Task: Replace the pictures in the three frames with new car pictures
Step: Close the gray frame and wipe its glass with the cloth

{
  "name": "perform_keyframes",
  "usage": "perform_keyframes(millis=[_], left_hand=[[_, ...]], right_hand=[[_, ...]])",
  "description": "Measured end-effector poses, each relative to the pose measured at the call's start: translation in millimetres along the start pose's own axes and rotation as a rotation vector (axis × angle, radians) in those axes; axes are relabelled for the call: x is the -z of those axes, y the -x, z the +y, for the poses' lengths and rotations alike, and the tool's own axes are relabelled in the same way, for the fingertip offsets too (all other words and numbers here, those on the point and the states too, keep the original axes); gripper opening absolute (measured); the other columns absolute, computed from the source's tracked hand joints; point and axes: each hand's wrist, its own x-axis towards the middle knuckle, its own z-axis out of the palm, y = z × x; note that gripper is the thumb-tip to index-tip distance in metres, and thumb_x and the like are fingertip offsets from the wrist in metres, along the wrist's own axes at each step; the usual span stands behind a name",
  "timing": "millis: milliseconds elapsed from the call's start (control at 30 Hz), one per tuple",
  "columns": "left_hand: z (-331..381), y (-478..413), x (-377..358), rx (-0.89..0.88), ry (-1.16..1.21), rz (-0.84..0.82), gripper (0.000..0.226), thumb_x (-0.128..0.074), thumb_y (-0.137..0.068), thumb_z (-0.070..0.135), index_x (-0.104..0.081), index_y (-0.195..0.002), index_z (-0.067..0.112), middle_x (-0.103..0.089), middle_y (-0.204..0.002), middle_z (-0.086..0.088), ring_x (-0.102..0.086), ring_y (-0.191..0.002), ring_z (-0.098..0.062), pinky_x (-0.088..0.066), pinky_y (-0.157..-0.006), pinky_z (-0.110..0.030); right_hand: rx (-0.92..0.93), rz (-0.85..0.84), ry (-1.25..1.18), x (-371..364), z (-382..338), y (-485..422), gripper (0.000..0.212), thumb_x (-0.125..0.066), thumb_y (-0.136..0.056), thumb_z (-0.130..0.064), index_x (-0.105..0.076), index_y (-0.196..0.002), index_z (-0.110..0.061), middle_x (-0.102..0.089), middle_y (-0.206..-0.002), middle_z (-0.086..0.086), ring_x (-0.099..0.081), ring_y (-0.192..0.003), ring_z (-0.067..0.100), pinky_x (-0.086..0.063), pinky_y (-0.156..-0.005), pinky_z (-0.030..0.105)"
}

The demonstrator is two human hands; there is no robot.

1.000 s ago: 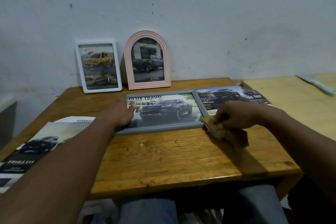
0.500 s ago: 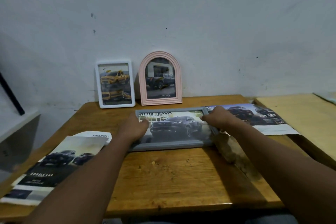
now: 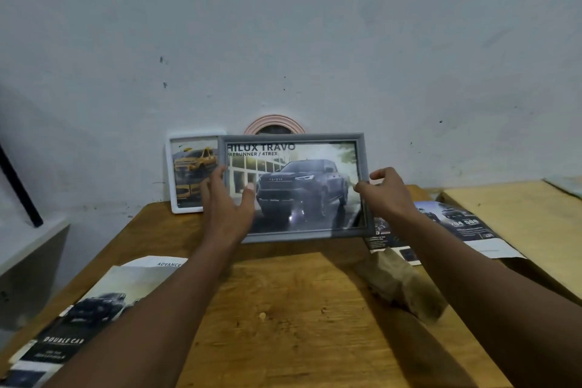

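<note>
Grey frame (image 3: 299,186) held upright, left hand (image 3: 225,208) and right hand (image 3: 385,195) gripping its ends.

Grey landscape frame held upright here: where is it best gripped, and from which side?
By its two short side rails, one hand from each side. The grey frame is wide and upright, so end grips keep it level and fingers off the picture. The right hand pinches the right rail; the left hand has its thumb on the front.

Dim, cool, flat indoor light; soft diagonal shadows across table (image 3: 283,309); pale sheen on grey frame (image 3: 293,136) glass; overall softness; wide-angle bowing at edges.
</note>
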Motion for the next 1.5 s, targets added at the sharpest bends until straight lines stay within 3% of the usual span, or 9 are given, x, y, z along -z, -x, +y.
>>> perform_keyframes(millis=[133,267,567,633,767,1067,1200,1367,1500], left_hand=[[14.2,-3.5,-21.5,-0.062,0.033,0.0,0.065,-0.062,-0.1,0.027,-0.028,-0.155,0.024,-0.024,-0.158,-0.006,-0.039,-0.127,-0.018,-0.034,-0.063,-0.005],[33.3,-15.5,-52.5,-0.142,0.052,-0.035,0.07,-0.062,-0.099,0.032,-0.022,-0.157,0.028,-0.02,-0.161,-0.003,-0.034,-0.135,-0.019,-0.037,-0.089,-0.02],[70.5,-43.4,-155.7,-0.165,0.148,-0.215,0.074,-0.061,-0.1,0.033,-0.014,-0.156,0.039,-0.016,-0.166,0.001,-0.037,-0.142,-0.027,-0.041,-0.095,-0.034],[70.3,-48.5,-179.6,-0.159,0.144,-0.251,0.074,-0.061,-0.099,0.037,-0.012,-0.155,0.043,-0.013,-0.167,0.002,-0.034,-0.145,-0.029,-0.043,-0.101,-0.041],[63.5,-60.2,-220.5,-0.131,0.098,-0.285,0.075,-0.06,-0.098,0.041,-0.011,-0.154,0.046,-0.012,-0.168,0.006,-0.021,-0.153,-0.027,-0.03,-0.118,-0.051],[36.3,-76.0,-259.4,-0.091,0.02,-0.31,0.067,-0.05,-0.104,0.04,-0.01,-0.158,0.042,-0.001,-0.17,0.007,-0.008,-0.155,-0.023,-0.017,-0.114,-0.035],[30.5,-68.0,-262.1,-0.069,-0.051,-0.34,0.069,-0.046,-0.105,0.043,-0.003,-0.159,0.043,0.011,-0.17,0.007,-0.005,-0.156,-0.026,-0.02,-0.118,-0.041],[31.0,-63.2,-260.4,-0.082,-0.147,-0.321,0.075,-0.043,-0.105,0.047,0.007,-0.159,0.04,0.018,-0.169,0.007,-0.004,-0.156,-0.026,-0.027,-0.121,-0.046],[39.3,-58.7,-248.9,-0.13,-0.196,-0.267,0.07,-0.042,-0.104,0.047,-0.002,-0.161,0.034,0.003,-0.17,0.006,-0.013,-0.154,-0.024,-0.032,-0.114,-0.043]], right_hand=[[-0.031,0.054,-0.061,16.9,4.8,-12.2,0.04,-0.067,-0.085,-0.036,-0.047,-0.117,-0.023,-0.057,-0.099,0.005,-0.058,-0.092,0.024,-0.055,-0.085,0.05],[-0.004,0.135,-0.104,44.2,7.7,-33.5,0.039,-0.067,-0.088,-0.031,-0.047,-0.121,-0.022,-0.055,-0.095,-0.002,-0.059,-0.091,0.023,-0.054,-0.09,0.052],[0.051,0.284,-0.082,107.1,23.3,-113.0,0.032,-0.065,-0.093,-0.022,-0.047,-0.119,-0.018,-0.059,-0.099,0.006,-0.056,-0.081,0.016,-0.046,-0.069,0.033],[0.039,0.303,-0.054,114.6,33.4,-130.3,0.032,-0.065,-0.092,-0.022,-0.046,-0.117,-0.02,-0.058,-0.099,0.005,-0.058,-0.083,0.02,-0.05,-0.074,0.037],[0.003,0.297,-0.021,117.9,56.9,-158.6,0.032,-0.066,-0.092,-0.022,-0.046,-0.116,-0.021,-0.058,-0.094,0.003,-0.061,-0.088,0.027,-0.054,-0.083,0.047],[-0.002,0.257,0.001,93.4,93.6,-195.3,0.031,-0.064,-0.093,-0.018,-0.046,-0.118,-0.017,-0.058,-0.09,0.002,-0.056,-0.075,0.012,-0.047,-0.064,0.032],[0.005,0.217,0.036,85.0,100.7,-198.0,0.038,-0.066,-0.091,-0.014,-0.045,-0.122,-0.015,-0.058,-0.107,0.009,-0.059,-0.092,0.026,-0.052,-0.083,0.042],[-0.012,0.147,0.039,85.4,93.2,-194.0,0.051,-0.065,-0.093,-0.017,-0.038,-0.136,-0.014,-0.055,-0.128,0.014,-0.055,-0.099,0.026,-0.044,-0.082,0.035],[0.005,0.111,0.12,86.4,77.6,-181.2,0.057,-0.062,-0.096,-0.019,-0.032,-0.144,-0.014,-0.052,-0.132,0.019,-0.051,-0.092,0.024,-0.041,-0.081,0.033]])
